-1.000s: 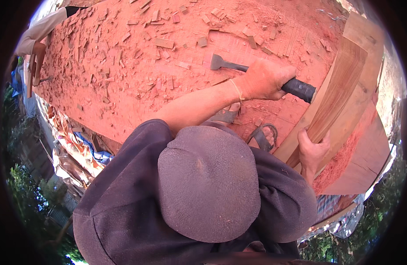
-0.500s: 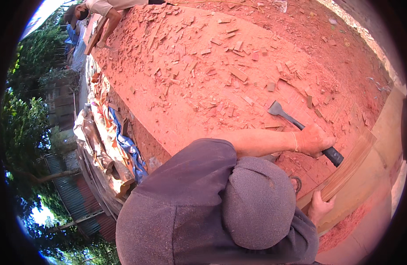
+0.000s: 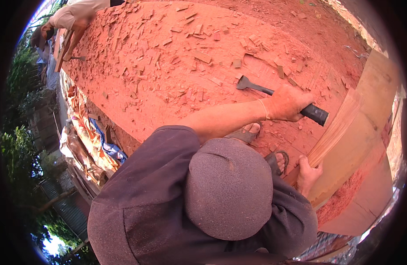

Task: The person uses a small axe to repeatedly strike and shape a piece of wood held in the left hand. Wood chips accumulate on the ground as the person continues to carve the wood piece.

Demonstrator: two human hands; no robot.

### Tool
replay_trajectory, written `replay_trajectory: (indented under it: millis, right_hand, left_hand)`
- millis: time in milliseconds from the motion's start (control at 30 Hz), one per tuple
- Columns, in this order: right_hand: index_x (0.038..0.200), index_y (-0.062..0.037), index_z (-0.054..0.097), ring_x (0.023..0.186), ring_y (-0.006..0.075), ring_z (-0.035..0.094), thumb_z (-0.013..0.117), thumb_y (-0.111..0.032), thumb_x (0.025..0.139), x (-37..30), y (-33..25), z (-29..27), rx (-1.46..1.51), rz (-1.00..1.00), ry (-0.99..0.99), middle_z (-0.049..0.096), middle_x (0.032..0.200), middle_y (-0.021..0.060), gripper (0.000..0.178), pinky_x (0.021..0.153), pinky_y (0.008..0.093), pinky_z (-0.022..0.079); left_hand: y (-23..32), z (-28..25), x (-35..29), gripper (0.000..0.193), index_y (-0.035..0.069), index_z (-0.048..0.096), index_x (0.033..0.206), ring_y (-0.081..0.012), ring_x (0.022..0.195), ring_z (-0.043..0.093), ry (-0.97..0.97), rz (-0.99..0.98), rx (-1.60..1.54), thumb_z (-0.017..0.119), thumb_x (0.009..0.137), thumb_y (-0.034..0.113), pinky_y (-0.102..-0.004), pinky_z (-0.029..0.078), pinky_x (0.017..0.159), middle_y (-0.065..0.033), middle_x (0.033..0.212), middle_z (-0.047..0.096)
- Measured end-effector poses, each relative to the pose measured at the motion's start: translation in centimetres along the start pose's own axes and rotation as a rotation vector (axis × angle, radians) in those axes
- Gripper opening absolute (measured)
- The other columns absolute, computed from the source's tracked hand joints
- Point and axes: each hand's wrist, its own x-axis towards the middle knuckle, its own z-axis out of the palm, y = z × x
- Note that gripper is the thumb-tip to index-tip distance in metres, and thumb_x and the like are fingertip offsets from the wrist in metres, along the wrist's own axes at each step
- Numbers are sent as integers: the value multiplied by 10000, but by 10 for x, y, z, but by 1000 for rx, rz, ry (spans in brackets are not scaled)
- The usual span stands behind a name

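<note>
Neither my left hand nor my right hand shows in the picture. Directly below me a co-worker in a dark cap and dark shirt bends forward. One hand of that person grips a flat, wide-bladed chisel by its black handle, the blade end turned away from the wooden pieces. Their other hand holds the near end of a narrow reddish-brown strip of wood. That strip lies along a wider tan board. Sandalled feet show beside the cap.
Wood chips are strewn over a large red-dusted surface. At the far left another person leans over a plank. Crumpled sheeting runs down the left side; red dust lies by the near right board.
The whole view has shifted, so the co-worker, chisel and boards now appear further left and higher. The co-worker keeps hold of both chisel and wood strip; more of the feet shows.
</note>
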Motion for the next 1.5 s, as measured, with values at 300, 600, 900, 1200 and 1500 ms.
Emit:
replay_trajectory:
  millis: [300, 600, 900, 1200, 1500]
  right_hand:
    - [1075, 2, 574, 838, 186, 586, 602, -112, 951, 21, -71, -66, 905, -71, 216, 612, 994, 97, 171, 823, 353, 501]
    - [1009, 23, 602, 576, 167, 552, 682, -120, 878, 29, 11, -49, 260, 27, -42, 569, 717, 63, 210, 567, 338, 502]
    - [1147, 79, 622, 889, 237, 648, 750, -157, 782, 71, 59, -9, -41, -389, -12, 694, 1043, 180, 453, 755, 386, 548]
    - [1226, 56, 575, 583, 203, 604, 750, -114, 787, 27, 77, -27, -38, 222, 26, 632, 726, 124, 503, 531, 351, 495]
    - [1029, -11, 560, 542, 178, 597, 728, -54, 823, -9, 30, -14, 159, 417, -255, 641, 707, 98, 269, 493, 331, 485]
  left_hand:
    - [-4, 9, -5, 286, 111, 556, 847, -365, 640, 656, -35, -44, 2, 768, 680, 206, -497, 493, 549, -112, 673, 606]
    - [-11, 21, -16, 262, 97, 538, 796, -368, 654, 654, 5, 29, -6, 745, 669, 196, -504, 486, 546, -104, 675, 599]
    - [-15, 18, -19, 254, 129, 581, 812, -363, 649, 669, -44, 73, 84, 760, 667, 236, -503, 506, 548, -94, 668, 622]
    - [-7, 1, -11, 252, 127, 552, 818, -354, 618, 664, 120, -44, 99, 751, 709, 238, -487, 508, 547, -103, 647, 615]
    - [-4, -2, -20, 244, 133, 562, 855, -319, 616, 667, 133, 45, 89, 756, 730, 211, -462, 482, 495, -72, 659, 599]
